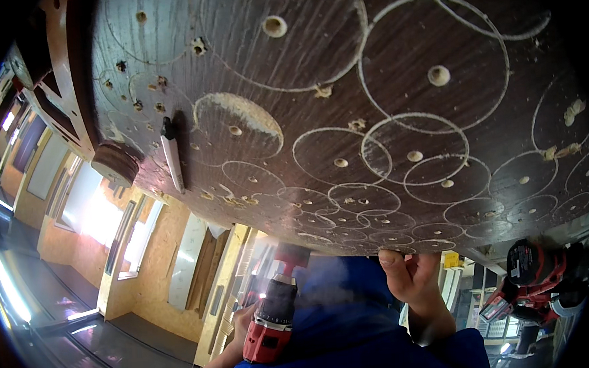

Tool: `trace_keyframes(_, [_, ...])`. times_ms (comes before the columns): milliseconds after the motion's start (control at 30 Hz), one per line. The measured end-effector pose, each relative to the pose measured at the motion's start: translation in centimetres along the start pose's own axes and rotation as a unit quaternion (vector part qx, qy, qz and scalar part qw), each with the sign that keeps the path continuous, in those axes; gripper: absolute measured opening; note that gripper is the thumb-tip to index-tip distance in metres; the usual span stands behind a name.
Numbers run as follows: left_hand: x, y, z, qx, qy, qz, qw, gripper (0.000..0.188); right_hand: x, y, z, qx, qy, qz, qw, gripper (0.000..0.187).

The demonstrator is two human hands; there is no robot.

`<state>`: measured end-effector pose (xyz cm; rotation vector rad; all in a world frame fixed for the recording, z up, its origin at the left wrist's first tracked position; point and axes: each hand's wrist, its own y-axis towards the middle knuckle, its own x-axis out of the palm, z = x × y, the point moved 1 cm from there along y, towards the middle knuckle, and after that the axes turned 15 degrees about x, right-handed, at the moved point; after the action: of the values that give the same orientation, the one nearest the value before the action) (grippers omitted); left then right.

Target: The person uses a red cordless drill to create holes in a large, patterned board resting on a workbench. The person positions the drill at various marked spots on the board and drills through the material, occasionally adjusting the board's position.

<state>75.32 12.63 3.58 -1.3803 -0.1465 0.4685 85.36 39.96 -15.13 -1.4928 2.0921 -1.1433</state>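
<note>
The red-and-black cordless drill (270, 337) is upright in the picture by the near edge of the dark wooden surface (317, 115). The left hand (243, 322), partly hidden behind the drill, appears clamped on it. The drill should feel rigid and fairly heavy, best held by its handle, clear of the blurred round attachment (292, 254) (perhaps a hole saw). The right hand (413, 279) has its thumb at the surface's edge, fingers curled; whether they grip anything, I cannot tell. What looks like a small yellow box (453, 260) sits beyond, contents unseen.
</note>
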Motion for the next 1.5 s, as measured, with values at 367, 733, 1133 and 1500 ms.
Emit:
trace_keyframes(367, [0.4, 0.1, 0.1, -0.034, 0.010, 0.013, 0.999, 0.029, -0.4, 0.2, -0.5, 0.045, 0.045, -0.022, 0.998, 0.035])
trace_keyframes(733, [1.3, -0.2, -1.9, 0.250, 0.206, -0.018, 0.946, 0.023, 0.2, -1.0, -1.9, 0.123, 0.132, 0.041, 0.983, 0.020])
trace_keyframes(1133, [1.3, -0.7, 2.2, 0.253, 0.144, 0.115, 0.950, 0.029, -2.2, -9.8, -5.9, -0.048, -0.138, 0.019, 0.989, 0.019])
trace_keyframes(1500, [0.0, -0.6, -0.3, 0.297, 0.027, -0.017, 0.954, 0.046, 6.5, -13.8, -11.0, -0.069, -0.357, -0.169, 0.916, 0.032])
